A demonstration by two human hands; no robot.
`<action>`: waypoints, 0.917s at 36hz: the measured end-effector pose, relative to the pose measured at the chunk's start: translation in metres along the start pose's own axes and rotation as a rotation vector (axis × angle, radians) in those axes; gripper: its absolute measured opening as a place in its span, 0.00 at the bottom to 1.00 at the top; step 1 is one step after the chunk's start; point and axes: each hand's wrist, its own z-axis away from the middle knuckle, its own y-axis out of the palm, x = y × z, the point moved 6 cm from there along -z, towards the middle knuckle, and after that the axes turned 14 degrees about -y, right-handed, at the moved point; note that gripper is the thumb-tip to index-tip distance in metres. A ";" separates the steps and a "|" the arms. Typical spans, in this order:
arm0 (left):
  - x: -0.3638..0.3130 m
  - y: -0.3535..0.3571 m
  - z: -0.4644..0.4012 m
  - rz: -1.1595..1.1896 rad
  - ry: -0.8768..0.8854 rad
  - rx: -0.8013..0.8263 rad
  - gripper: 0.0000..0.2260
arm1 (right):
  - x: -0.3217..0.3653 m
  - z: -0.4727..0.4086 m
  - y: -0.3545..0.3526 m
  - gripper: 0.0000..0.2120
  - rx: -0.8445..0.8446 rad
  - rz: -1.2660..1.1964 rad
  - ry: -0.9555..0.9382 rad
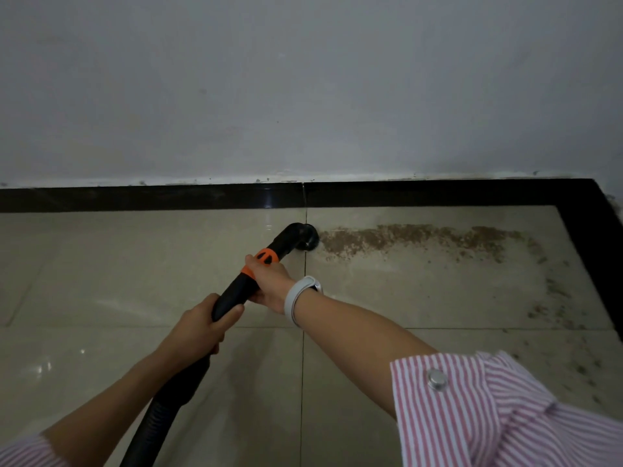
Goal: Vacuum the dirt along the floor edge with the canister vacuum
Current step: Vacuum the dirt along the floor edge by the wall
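A black vacuum wand (pixel 236 291) with an orange collar (pixel 264 259) runs from a ribbed hose (pixel 158 419) at the lower left up to a round black nozzle (pixel 305 237). The nozzle sits on the beige tile floor beside the black skirting (pixel 151 197). My right hand (pixel 271 281) grips the wand just below the orange collar. My left hand (pixel 199 326) grips the wand's lower end where the hose begins. A band of brown dirt (pixel 414 239) lies along the floor edge just right of the nozzle. The canister is out of view.
A grey wall (pixel 303 89) rises behind the skirting. The skirting turns a corner at the right (pixel 593 237), with loose dirt specks (pixel 556 311) scattered along it. Glossy tiles (pixel 101 274) left of the nozzle show no dirt.
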 end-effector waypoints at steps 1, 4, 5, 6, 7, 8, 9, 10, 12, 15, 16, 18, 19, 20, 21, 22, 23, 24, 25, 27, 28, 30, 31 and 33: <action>-0.002 -0.001 0.000 0.004 0.001 0.000 0.12 | 0.001 0.000 0.001 0.27 0.000 0.005 -0.003; -0.008 0.001 0.000 0.034 0.000 0.012 0.12 | 0.007 -0.001 0.002 0.28 -0.016 0.033 -0.009; -0.011 0.002 0.000 0.042 -0.001 0.017 0.12 | 0.008 -0.001 0.001 0.29 -0.024 0.045 -0.014; -0.013 0.003 0.000 0.048 -0.003 0.020 0.12 | 0.010 -0.004 0.000 0.29 -0.030 0.060 -0.017; -0.016 0.004 0.000 0.053 -0.005 0.024 0.12 | 0.011 -0.006 -0.002 0.30 -0.039 0.077 -0.024; -0.018 0.005 -0.001 0.059 -0.007 0.028 0.12 | 0.012 -0.006 -0.002 0.30 -0.048 0.093 -0.032; -0.020 0.005 0.000 0.064 -0.007 0.032 0.12 | 0.012 -0.007 -0.003 0.30 -0.059 0.108 -0.041; -0.022 0.005 0.000 0.068 -0.006 0.033 0.12 | 0.012 -0.008 -0.004 0.31 -0.072 0.123 -0.052; -0.024 0.005 0.003 0.078 -0.006 0.036 0.12 | 0.011 -0.011 -0.005 0.31 -0.092 0.152 -0.069; -0.025 0.007 0.006 0.088 -0.003 0.045 0.12 | 0.008 -0.013 -0.011 0.31 -0.122 0.173 -0.078; -0.026 0.007 0.006 0.086 -0.003 0.043 0.12 | 0.008 -0.014 -0.013 0.31 -0.115 0.175 -0.076; -0.027 0.009 0.008 0.085 -0.003 0.040 0.12 | 0.007 -0.013 -0.016 0.31 -0.104 0.169 -0.072; -0.028 0.010 0.009 0.087 -0.004 0.042 0.12 | 0.007 -0.013 -0.018 0.32 -0.104 0.169 -0.073; -0.029 0.011 0.010 0.091 -0.007 0.047 0.12 | 0.007 -0.013 -0.019 0.32 -0.105 0.171 -0.070; -0.031 0.013 0.011 0.092 -0.010 0.054 0.11 | 0.007 -0.013 -0.021 0.32 -0.110 0.171 -0.070; -0.032 0.015 0.011 0.094 -0.015 0.063 0.11 | 0.005 -0.012 -0.022 0.32 -0.117 0.176 -0.064; -0.033 0.017 0.012 0.096 -0.018 0.075 0.11 | 0.004 -0.011 -0.026 0.32 -0.131 0.183 -0.059; -0.033 0.021 0.013 0.098 -0.019 0.089 0.11 | 0.002 -0.011 -0.029 0.32 -0.142 0.195 -0.054; -0.034 0.024 0.013 0.100 -0.018 0.100 0.11 | 0.001 -0.010 -0.032 0.32 -0.151 0.209 -0.055; -0.037 0.031 0.014 0.106 -0.015 0.104 0.11 | 0.002 -0.009 -0.039 0.33 -0.159 0.218 -0.059; -0.038 0.033 0.014 0.110 -0.012 0.102 0.11 | 0.003 -0.008 -0.040 0.33 -0.158 0.214 -0.059; -0.041 0.035 0.014 0.112 -0.009 0.096 0.12 | 0.007 -0.006 -0.043 0.32 -0.149 0.194 -0.050; -0.042 0.035 0.014 0.109 -0.011 0.092 0.12 | 0.009 -0.005 -0.044 0.32 -0.142 0.185 -0.043; -0.044 0.035 0.013 0.102 -0.014 0.086 0.13 | 0.010 -0.006 -0.044 0.31 -0.123 0.177 -0.031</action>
